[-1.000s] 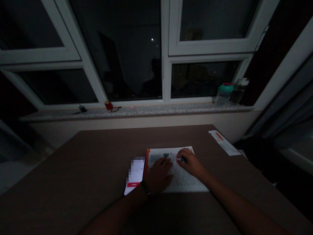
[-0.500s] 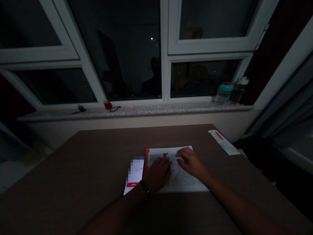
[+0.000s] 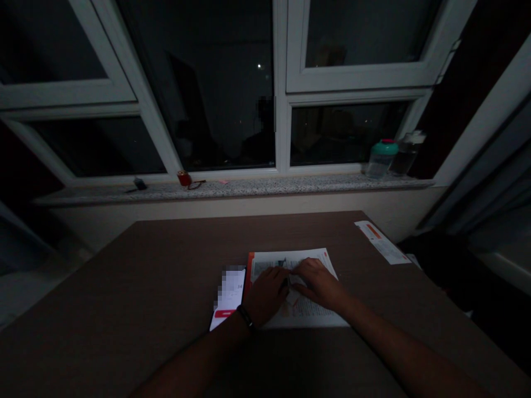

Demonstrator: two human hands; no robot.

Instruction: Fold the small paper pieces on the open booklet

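A printed booklet (image 3: pixel 329 319) with an orange left edge lies on the table in front of me. Between my hands, on top of it, is a small pale piece of paper (image 3: pixel 292 299) that looks folded; most of it is covered. My left hand (image 3: pixel 269 294), with a dark band on its wrist, rests over the paper's left side, fingers curled down onto it. From the right, my right hand (image 3: pixel 320 283) reaches in with bent fingers and thumb closed on the paper's upper part. The fingertips of both hands meet there, and dim light hides the exact grip.
A lit phone (image 3: pixel 228 296) lies against the booklet's left side. Near the table's (image 3: pixel 174 276) right edge is a white printed strip (image 3: pixel 384 243). The windowsill (image 3: pixel 257 188) holds a teal-lidded bottle (image 3: pixel 380 160), another bottle (image 3: pixel 406 155), a small red jar (image 3: pixel 184 178) and a dark small item (image 3: pixel 140 183).
My right hand has moved left and slightly down, so its fingers now meet those of my left hand over the paper. My left hand has stayed almost in place.
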